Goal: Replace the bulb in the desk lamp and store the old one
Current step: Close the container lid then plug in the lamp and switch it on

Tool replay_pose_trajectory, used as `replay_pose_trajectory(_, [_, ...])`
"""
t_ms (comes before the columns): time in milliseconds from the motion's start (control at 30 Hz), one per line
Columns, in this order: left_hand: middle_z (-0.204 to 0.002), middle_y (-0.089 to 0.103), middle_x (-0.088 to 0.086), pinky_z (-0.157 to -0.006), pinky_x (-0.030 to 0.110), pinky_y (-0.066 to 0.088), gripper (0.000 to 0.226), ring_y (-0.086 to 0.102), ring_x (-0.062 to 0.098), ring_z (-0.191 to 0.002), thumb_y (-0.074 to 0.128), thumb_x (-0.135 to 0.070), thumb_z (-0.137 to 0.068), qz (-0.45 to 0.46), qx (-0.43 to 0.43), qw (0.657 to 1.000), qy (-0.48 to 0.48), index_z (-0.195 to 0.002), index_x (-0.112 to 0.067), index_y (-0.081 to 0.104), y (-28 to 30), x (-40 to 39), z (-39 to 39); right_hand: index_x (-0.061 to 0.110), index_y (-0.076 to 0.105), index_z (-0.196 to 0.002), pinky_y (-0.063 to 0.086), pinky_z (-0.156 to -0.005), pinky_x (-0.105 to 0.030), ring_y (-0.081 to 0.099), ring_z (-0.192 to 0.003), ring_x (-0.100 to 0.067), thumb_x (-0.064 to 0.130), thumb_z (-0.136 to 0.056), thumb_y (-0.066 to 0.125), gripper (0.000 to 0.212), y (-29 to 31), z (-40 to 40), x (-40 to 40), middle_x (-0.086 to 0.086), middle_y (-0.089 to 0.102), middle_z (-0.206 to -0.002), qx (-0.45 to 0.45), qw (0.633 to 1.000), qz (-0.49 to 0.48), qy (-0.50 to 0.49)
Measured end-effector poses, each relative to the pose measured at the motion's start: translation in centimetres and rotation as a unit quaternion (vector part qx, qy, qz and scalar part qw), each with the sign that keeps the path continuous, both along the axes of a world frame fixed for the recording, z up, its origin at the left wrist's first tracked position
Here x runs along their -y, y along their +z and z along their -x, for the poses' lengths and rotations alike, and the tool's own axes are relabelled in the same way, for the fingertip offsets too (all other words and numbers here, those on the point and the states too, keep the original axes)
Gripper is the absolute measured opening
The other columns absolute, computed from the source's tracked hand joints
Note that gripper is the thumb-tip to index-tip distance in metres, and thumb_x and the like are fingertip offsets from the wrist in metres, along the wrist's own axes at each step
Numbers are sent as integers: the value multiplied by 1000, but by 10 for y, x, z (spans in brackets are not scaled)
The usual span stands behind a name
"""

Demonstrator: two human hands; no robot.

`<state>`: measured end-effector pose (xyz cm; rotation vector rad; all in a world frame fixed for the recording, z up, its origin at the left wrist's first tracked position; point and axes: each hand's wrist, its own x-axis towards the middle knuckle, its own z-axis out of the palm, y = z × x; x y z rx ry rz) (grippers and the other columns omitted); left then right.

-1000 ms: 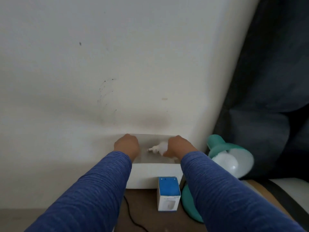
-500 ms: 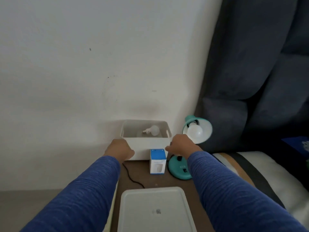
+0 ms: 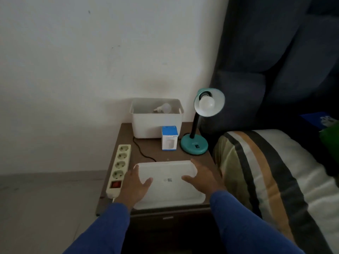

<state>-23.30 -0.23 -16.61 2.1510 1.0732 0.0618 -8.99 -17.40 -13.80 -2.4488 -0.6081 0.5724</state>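
- A bulb [image 3: 207, 103] is seated in the teal lamp [image 3: 209, 102].
- The old bulb [image 3: 164, 108] lies in the white bin [image 3: 156, 125] — stored, seemingly.
- The lid [image 3: 168, 182] is gripped at both ends by the left hand [image 3: 136, 184] and right hand [image 3: 202, 177]; closing the bin remains.

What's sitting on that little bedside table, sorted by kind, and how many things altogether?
Light bulbs: 2, old bulb in the bin, new bulb in the lamp
Desk lamp: 1
White bin: 1
Bin lid: 1
Bulb box: 1
Power strip: 1
Total: 7
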Motion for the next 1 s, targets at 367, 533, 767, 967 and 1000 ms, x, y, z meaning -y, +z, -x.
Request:
replay_pose_trajectory(367, [-157, 8, 14, -117, 40, 21, 88, 13, 30, -145, 54, -53, -85, 24, -44, 998, -27, -150, -22, 3, -35, 6, 8, 28, 20, -147, 23, -112, -45, 29, -138, -30, 57, -78, 60, 84, -46, 4, 2, -7, 35, -150, -33, 994, 98, -42])
replay_pose_trajectory(533, [-157, 9, 14, -117, 39, 21, 86, 16, 30, -143, 57, -49, -85, 4, -35, 999, -15, -150, -16, 9, -38, 6, 9, 22, 26, -146, 27, -110, -40, 32, -136, -28, 53, -81, 60, 80, -47, 5, 3, -10, 36, -147, -24, 993, 89, -74])
replay_pose_trajectory(767, [-153, 25, 9, -114, 35, 26, 89, 28, 25, -139, 71, -40, -77, 7, 56, 998, 4, -147, -13, 23, -26, 3, 3, 15, 30, -145, 28, -111, -31, 33, -135, -24, 30, -86, 64, 69, -21, 4, 2, -11, 27, -149, 23, 993, -19, -111])
replay_pose_trajectory(967, [-154, 24, 8, -115, 42, 25, 82, 25, 26, -139, 68, -41, -80, -63, 149, 986, 42, -145, -13, 27, 2, -13, -8, 15, 28, -146, 27, -111, -32, 30, -136, -22, 31, -89, 59, 67, 6, -4, -21, -7, 24, -151, 92, 984, -112, -103])
replay_pose_trajectory(1000, [-154, 24, 9, -114, 42, 25, 81, 25, 26, -139, 67, -41, -80, -79, 156, 983, 49, -145, -13, 28, 8, -19, -10, 15, 29, -145, 25, -112, -31, 29, -137, -23, 31, -89, 59, 66, 11, -7, -28, -8, 24, -151, 103, 983, -119, -99])
